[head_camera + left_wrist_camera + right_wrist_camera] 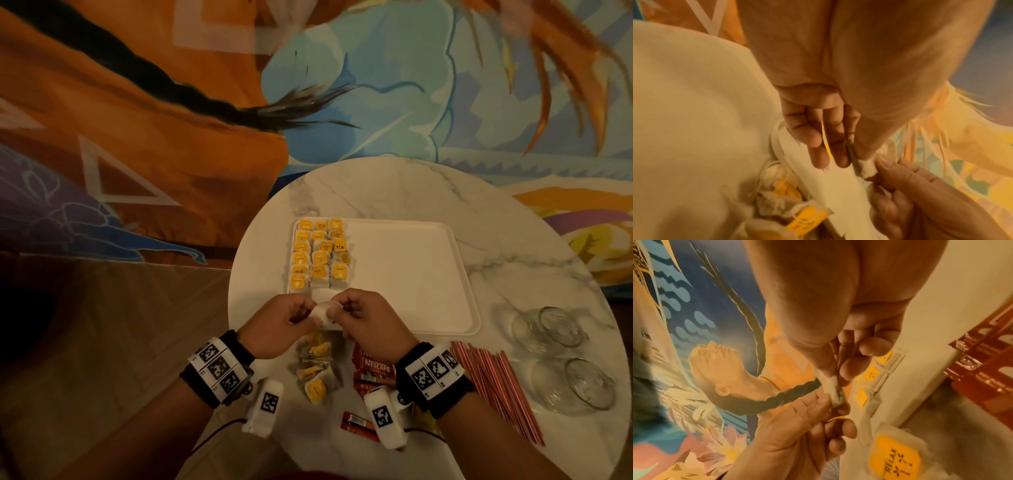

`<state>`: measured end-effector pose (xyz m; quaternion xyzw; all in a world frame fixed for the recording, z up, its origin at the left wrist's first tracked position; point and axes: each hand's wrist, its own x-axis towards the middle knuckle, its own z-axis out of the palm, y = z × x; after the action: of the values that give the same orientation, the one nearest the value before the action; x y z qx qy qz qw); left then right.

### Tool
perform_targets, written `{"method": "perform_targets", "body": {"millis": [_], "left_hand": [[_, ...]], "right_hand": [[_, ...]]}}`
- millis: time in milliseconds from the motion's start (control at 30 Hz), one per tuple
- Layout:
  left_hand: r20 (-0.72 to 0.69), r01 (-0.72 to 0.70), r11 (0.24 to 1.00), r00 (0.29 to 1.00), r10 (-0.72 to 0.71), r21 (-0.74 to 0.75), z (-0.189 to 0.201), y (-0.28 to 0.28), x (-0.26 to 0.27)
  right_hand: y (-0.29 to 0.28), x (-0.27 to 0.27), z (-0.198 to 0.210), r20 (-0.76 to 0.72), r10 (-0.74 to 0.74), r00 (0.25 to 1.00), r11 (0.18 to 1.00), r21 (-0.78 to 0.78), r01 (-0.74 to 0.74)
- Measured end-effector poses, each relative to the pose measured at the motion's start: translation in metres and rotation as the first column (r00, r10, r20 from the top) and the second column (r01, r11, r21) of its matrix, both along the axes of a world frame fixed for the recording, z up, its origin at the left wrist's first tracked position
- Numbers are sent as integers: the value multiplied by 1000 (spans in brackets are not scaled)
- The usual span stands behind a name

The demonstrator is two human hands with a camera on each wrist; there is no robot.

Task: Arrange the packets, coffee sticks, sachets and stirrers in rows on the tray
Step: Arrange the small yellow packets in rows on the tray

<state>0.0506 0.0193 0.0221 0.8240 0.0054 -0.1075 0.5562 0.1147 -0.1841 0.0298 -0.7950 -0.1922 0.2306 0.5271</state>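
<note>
Both hands meet just over the near left edge of the white tray. Between them they pinch one white tea bag: my left hand holds its left end, my right hand its right end. In the left wrist view the left hand also has a thin yellow tag between its fingers, beside the tea bag. The right hand pinches the twisted tea bag. Yellow-tagged tea bags lie in three rows on the tray's left side. Loose tea bags lie below the hands.
Red Nescafe sticks lie under my right wrist, with more near the table's front edge. A bundle of red stirrers lies to their right. Two glass jars lie on the round marble table.
</note>
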Motion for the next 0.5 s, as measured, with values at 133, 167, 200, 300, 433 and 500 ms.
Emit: {"method": "perform_targets", "body": {"millis": [133, 167, 200, 300, 433, 500], "left_hand": [[-31, -111, 987, 994, 108, -113, 3, -6, 8], [-27, -124, 985, 992, 121, -121, 3, -7, 10], [-25, -131, 983, 991, 128, -128, 4, -7, 12], [-29, -139, 981, 990, 137, -138, 5, -7, 14], [-36, -149, 987, 988, 147, -60, -1, 0, 17], [-43, -114, 992, 992, 116, 49, -8, 6, 17]], "right_hand": [[1, 3, -4, 35, -35, 999, 999, 39, 33], [2, 4, -4, 49, -30, 998, 999, 27, 29], [2, 4, -5, 58, -25, 998, 1000, 13, 24], [6, 8, -5, 60, -37, 998, 999, -9, 37], [14, 24, -7, 125, -80, 989, 992, -90, 91], [18, 36, -8, 179, -72, 981, 976, -190, 107]]}}
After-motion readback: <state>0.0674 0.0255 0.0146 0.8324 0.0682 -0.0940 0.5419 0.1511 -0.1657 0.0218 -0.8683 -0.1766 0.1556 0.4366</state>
